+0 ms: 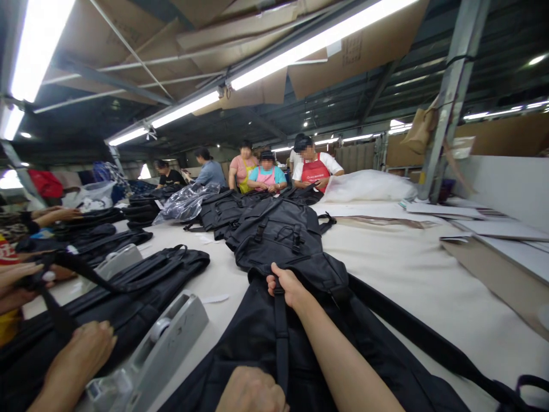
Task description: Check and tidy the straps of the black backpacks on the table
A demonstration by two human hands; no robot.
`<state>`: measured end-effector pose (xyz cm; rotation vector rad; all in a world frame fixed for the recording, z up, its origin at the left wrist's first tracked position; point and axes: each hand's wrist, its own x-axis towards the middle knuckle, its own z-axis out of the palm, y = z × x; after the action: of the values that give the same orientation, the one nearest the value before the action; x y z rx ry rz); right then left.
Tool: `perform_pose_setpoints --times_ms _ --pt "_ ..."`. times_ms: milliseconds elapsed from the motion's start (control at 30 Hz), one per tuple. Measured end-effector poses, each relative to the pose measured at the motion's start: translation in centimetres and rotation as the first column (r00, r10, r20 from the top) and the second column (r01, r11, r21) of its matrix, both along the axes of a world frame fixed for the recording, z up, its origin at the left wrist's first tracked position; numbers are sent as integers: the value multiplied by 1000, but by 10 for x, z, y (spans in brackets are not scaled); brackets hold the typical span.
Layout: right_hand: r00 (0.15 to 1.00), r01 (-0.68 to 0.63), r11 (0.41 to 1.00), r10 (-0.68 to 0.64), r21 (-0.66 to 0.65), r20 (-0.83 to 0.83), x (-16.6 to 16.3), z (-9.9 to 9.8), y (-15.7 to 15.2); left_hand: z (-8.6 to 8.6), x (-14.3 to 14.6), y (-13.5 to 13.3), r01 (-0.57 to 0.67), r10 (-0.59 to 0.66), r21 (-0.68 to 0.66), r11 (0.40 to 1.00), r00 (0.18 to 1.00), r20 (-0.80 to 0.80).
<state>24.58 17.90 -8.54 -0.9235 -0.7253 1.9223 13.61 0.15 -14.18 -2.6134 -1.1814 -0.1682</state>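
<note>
A black backpack (pixel 283 234) lies flat on the cream table (pixel 412 269) in front of me. A black webbing strap (pixel 281 337) runs down over the dark fabric from its near end. My right hand (pixel 285 286) reaches forward and is closed round the top of this strap, at the bag's near edge. My left hand (pixel 251 392) is a fist at the bottom of the view, closed on the lower end of the same strap. The strap looks stretched straight between both hands.
A grey tape dispenser (pixel 158 343) sits just left of me. A co-worker's hand (pixel 81 355) rests on black bags (pixel 141 280) at the left. More black bags are stacked farther back. Several people stand at the far end. Flat cardboard sheets (pixel 506 252) lie on the right.
</note>
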Motion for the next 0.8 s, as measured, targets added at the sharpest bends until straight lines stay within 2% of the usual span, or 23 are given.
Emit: perform_pose_setpoints --times_ms 133,267,333,433,500,567,633,667,700,733,800 --pt "998 4 1000 -4 -2 62 0 -5 -1 -5 -5 -10 44 -43 -29 999 999 31" --pt "997 -5 1000 5 -4 72 -2 -8 -1 2 -4 -22 5 -6 62 998 1000 17" --pt "998 -18 1000 19 -13 54 -2 -9 0 17 -3 -28 -18 11 149 989 999 51" --pt "996 -87 995 86 -41 -11 -1 -7 0 51 -6 -34 -84 46 250 965 987 155" --pt "986 -159 985 155 -60 -63 1 -5 -1 73 -7 -32 -51 -23 293 955 970 243" --pt "973 -217 973 210 -73 -99 4 -2 -3 87 -5 -26 31 -139 294 955 925 354" --pt "967 -240 967 231 -84 -106 5 1 -6 90 1 -17 89 -147 132 987 831 537" --pt "968 -237 967 228 -89 -100 5 2 -7 89 5 -13 109 -66 -25 994 753 655" --pt "972 -226 970 218 -92 -90 5 3 -7 85 9 -9 148 58 -199 969 646 761" --pt "977 -207 974 200 -95 -78 4 3 -7 80 14 -5 209 199 -348 914 516 833" --pt "988 -150 984 145 -96 -52 1 2 -5 70 21 -2 358 415 -481 800 249 875"
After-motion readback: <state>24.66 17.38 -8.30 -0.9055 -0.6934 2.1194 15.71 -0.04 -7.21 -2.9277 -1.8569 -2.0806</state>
